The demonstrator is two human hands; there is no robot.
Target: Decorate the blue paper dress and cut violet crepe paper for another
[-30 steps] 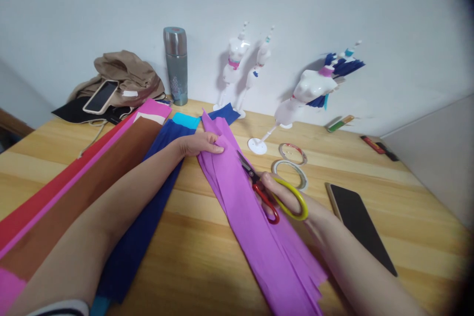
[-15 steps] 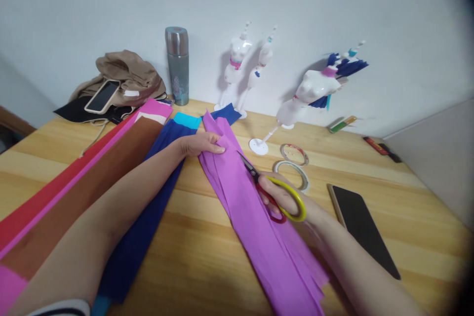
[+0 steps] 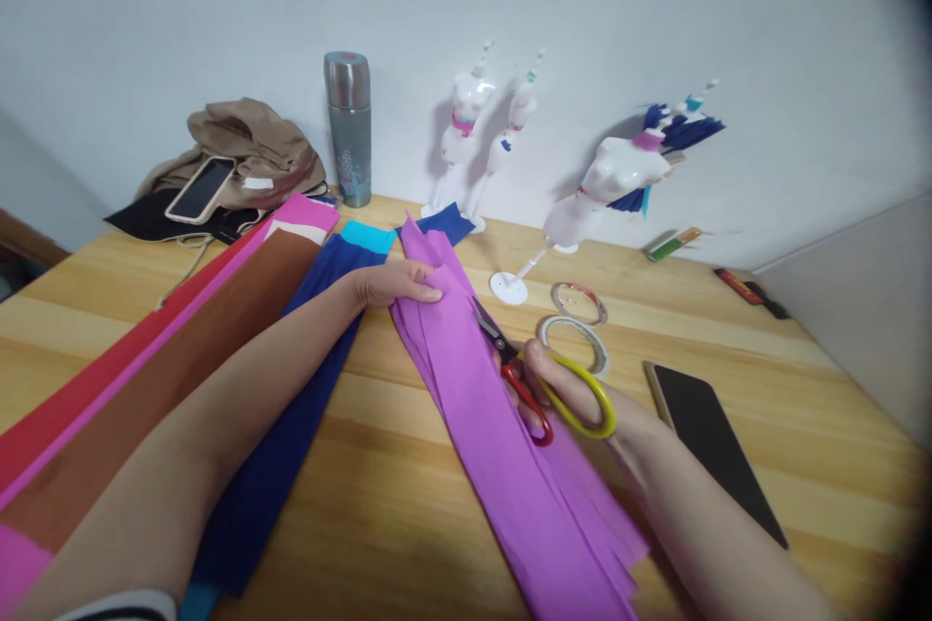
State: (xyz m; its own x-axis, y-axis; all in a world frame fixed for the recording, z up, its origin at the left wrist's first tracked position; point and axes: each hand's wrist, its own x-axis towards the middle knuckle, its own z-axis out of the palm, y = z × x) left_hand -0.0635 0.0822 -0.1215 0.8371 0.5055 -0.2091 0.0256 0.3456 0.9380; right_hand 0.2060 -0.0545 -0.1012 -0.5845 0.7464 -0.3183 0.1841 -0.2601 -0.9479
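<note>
A long purple sheet of crepe paper or thin cloth lies in folds down the middle of the table. My left hand pinches its upper part between thumb and fingers. In my right hand is a pair of scissors with one yellow and one red handle loop. Their blades are parted at the right edge of the purple sheet, a little to the right of my left thumb. Whether the sheet lies between the blades I cannot tell. Some fingers of my right hand are hidden behind the handles.
Blue, brown and red sheets lie at left. Behind stand a steel flask and several small white mannequins, one leaning. Tape rolls and a dark tablet-like slab are at right; a phone rests on brown cloth.
The scissors' handles have spread apart and the blades have opened wider. My right hand has shifted slightly to the right. My left hand stays in place on the purple sheet.
</note>
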